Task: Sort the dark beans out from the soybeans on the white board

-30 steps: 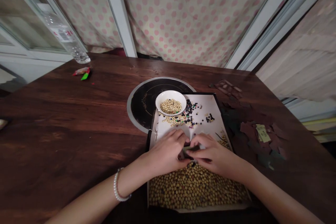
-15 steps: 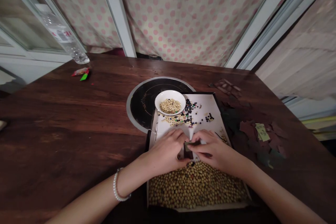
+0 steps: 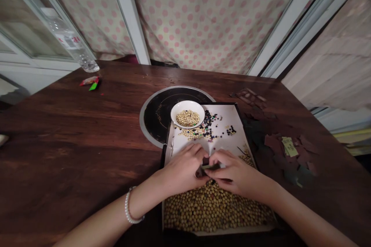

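My left hand (image 3: 185, 168) and my right hand (image 3: 232, 171) meet over the middle of a shallow box (image 3: 226, 112) with a white inside. Fingers of both are closed round a small folded piece of paper (image 3: 209, 167), greenish on top, with a dark brown part (image 3: 205, 160) showing behind it. My fingers partly hide it. Just below the hands, a thick layer of small round tan balls (image 3: 214, 208), beads or beans, fills the near end of the box. A white bowl (image 3: 188, 103) of paler balls stands at the box's far left corner.
Black and coloured balls (image 3: 208, 121) lie scattered at the box's far end. Right of the box are dark red paper scraps (image 3: 307, 144) with a yellow-green slip (image 3: 289, 146). A round black plate (image 3: 156, 123) is behind; a plastic bottle (image 3: 71, 42) and wrapper (image 3: 89, 81) stand far left.
The greenish top of the paper has tipped and now shows as a thin strip between my fingers. My right hand has shifted slightly; the box and bowl stay in place.
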The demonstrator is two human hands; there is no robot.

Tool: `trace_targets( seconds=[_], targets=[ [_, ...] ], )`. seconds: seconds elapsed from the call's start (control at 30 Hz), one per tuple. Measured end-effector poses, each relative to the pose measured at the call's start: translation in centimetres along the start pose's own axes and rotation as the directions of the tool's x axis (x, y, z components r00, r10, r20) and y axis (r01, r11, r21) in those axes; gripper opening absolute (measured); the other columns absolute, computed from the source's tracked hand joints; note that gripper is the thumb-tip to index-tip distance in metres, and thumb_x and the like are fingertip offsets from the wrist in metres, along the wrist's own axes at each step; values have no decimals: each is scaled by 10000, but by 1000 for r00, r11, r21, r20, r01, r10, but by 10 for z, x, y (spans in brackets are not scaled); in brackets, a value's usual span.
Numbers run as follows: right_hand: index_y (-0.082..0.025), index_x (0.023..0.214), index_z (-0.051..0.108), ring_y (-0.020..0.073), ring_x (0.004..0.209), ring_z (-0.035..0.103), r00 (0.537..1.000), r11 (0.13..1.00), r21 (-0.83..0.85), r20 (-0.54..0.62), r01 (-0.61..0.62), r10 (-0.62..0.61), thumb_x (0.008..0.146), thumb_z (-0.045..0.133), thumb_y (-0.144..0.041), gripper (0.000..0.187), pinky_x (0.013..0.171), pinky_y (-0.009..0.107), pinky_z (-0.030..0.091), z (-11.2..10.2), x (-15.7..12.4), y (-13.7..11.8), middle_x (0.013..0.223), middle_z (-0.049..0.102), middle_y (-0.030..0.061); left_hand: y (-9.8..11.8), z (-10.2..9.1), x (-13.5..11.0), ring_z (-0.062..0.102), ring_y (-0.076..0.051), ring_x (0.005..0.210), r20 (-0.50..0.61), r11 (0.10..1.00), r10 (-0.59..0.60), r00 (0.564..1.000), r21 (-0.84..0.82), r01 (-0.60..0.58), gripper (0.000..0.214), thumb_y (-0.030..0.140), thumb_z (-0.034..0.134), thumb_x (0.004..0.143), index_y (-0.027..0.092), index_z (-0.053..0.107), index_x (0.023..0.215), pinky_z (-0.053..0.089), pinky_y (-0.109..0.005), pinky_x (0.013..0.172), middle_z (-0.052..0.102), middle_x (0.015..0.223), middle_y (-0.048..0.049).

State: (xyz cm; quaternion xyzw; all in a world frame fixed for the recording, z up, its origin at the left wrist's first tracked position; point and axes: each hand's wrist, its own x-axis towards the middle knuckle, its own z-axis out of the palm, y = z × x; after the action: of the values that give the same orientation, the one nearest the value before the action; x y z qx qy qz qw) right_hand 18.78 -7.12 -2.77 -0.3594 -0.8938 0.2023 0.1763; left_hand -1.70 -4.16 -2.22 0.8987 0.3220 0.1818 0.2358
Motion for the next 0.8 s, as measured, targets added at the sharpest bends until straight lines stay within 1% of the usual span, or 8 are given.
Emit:
trace_targets(
  seconds=[0.13, 0.23, 0.33, 0.47, 0.6, 0.63, 0.7, 0.8],
  targets=[
    [-202, 946, 710, 212, 977, 515, 1000, 1000, -6, -20, -16, 15, 858, 552, -112, 202, 874, 389, 440, 0, 0, -2, 994, 575, 83, 1, -1, 0, 552, -319, 1037, -9, 1000, 6, 1000, 1, -6, 331, 246, 703, 675, 152, 594, 974, 487, -485, 916, 586, 982, -101],
    [-216, 916, 714, 200, 967, 526, 1000, 999, 47, -16, 4, -3, 857, 554, -114, 198, 863, 375, 452, -2, 0, -3, 970, 580, 72, 1, -1, 0, 567, -301, 1005, -16, 1000, 8, 1000, -12, -9, 293, 230, 688, 682, 173, 595, 954, 490, -482, 915, 586, 963, -81],
    [-231, 989, 695, 195, 954, 546, 991, 993, 119, -132, 16, 0, 825, 557, -82, 261, 818, 368, 480, -8, 0, 1, 978, 583, 72, 1, 0, 0, 551, -317, 1052, -21, 1000, 5, 1000, -3, -5, 352, 249, 715, 677, 168, 591, 997, 482, -492, 928, 589, 1000, -92],
    [-263, 1075, 655, 198, 939, 572, 954, 986, 167, -294, -7, 57, 819, 554, -93, 323, 758, 357, 508, -14, -1, 10, 988, 582, 66, 0, 0, -1, 547, -319, 1069, -22, 1000, 12, 1000, -17, -12, 372, 259, 728, 667, 164, 596, 1001, 478, -493, 938, 593, 1021, -97],
    [-241, 1094, 641, 244, 993, 548, 921, 993, 14, -372, -117, 114, 837, 547, -106, 305, 835, 451, 471, -12, -2, 17, 1024, 591, 90, 0, -1, -1, 544, -324, 1075, -20, 1000, -4, 1000, -17, 4, 383, 271, 734, 667, 148, 602, 1004, 481, -489, 935, 595, 1030, -107],
    [-231, 1076, 649, 257, 1007, 539, 922, 991, -24, -370, -134, 115, 838, 551, -108, 286, 850, 474, 455, -11, -2, 17, 1035, 592, 97, 0, -1, -1, 542, -327, 1079, -16, 1000, -6, 1000, -13, 6, 389, 272, 737, 664, 141, 602, 1005, 482, -488, 935, 595, 1029, -112],
    [-222, 1003, 675, 254, 987, 543, 942, 992, -35, -318, -122, 104, 839, 559, -109, 230, 837, 468, 451, -10, -1, 14, 1014, 601, 95, 0, -1, -1, 536, -333, 1089, -5, 1000, -2, 1000, -7, 2, 402, 273, 742, 657, 131, 602, 1007, 485, -485, 933, 595, 1025, -119],
    [-225, 868, 700, 196, 858, 576, 979, 996, 72, -193, -45, 58, 829, 592, -106, 165, 773, 385, 469, -12, 5, 7, 879, 625, 50, -1, 0, 0, 544, -331, 1071, 7, 1000, 10, 1000, 1, -10, 396, 270, 741, 652, 134, 601, 996, 491, -487, 926, 595, 1012, -118]
  ],
)
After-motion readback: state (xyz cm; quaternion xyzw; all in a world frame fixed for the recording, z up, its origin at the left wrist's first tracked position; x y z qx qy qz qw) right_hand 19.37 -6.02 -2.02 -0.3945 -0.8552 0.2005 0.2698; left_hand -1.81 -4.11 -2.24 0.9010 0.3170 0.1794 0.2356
